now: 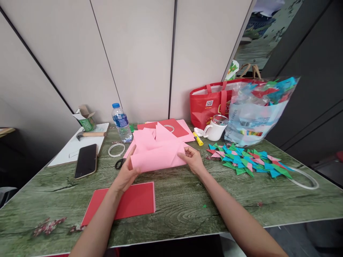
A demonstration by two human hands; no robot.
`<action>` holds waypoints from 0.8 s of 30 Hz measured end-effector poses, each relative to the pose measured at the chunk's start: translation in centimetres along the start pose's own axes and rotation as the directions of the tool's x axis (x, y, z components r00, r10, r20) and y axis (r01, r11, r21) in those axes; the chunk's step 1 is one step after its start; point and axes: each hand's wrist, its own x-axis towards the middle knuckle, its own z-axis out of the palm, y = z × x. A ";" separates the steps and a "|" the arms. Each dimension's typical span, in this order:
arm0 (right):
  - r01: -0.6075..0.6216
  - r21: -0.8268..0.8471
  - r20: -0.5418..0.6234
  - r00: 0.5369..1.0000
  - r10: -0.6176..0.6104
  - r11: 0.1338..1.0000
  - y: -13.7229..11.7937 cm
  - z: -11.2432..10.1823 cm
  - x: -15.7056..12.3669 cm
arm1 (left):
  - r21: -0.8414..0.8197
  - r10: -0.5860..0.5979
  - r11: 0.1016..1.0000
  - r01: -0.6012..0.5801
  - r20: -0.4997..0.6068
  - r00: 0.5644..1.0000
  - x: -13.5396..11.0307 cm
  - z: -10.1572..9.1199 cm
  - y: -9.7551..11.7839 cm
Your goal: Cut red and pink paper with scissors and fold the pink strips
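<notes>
Between my two hands a sheet of pink paper (158, 157) is held above the table, its near side curved over. My left hand (127, 173) grips the sheet's left end, thumb in front and fingers behind. At the right end my right hand (193, 160) pinches the paper between thumb and fingers. Behind it lie more pink sheets (143, 135) and a red sheet (179, 128). Under my left forearm rests a stack of red paper (136, 200) with a pink edge showing. Black scissor handles (119, 163) peek out beside my left hand.
On the left are a phone (86, 160), a hammer (92, 134), a small box (87, 119), a water bottle (122, 123) and a tape roll (116, 150). To the right stand a white mug (215, 128), a glue stick (198, 139), folded paper pieces (246, 160), a plastic bag (254, 117) and a red bag (199, 109).
</notes>
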 end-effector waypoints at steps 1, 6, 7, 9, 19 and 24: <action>-0.004 0.006 0.024 1.000 0.004 1.000 0.0 0.1 0.0 | 0.034 0.016 0.999 -0.015 -0.025 1.000 0.0 0.0 0.0; -0.003 0.009 0.126 0.992 0.002 1.000 0.0 0.3 -0.2 | 0.132 -0.005 0.991 0.016 -0.085 0.996 0.0 -0.1 0.0; -0.012 0.024 0.136 0.991 0.008 1.000 0.1 0.3 -0.2 | 0.145 -0.019 0.989 0.031 -0.079 0.997 0.0 -0.1 0.0; -0.027 0.068 0.138 0.990 0.018 0.997 0.2 0.4 -0.3 | 0.173 -0.054 0.983 0.067 -0.079 0.995 -0.1 -0.1 0.0; -0.026 -0.034 0.110 0.994 0.030 0.999 0.4 0.2 -0.3 | 0.290 -0.044 0.952 0.100 -0.194 0.980 0.4 -0.7 -1.1; -0.005 -0.103 -0.057 0.998 -0.001 0.995 0.6 0.5 -0.2 | 0.277 -0.037 0.958 0.077 -0.148 0.988 0.5 -0.5 -1.5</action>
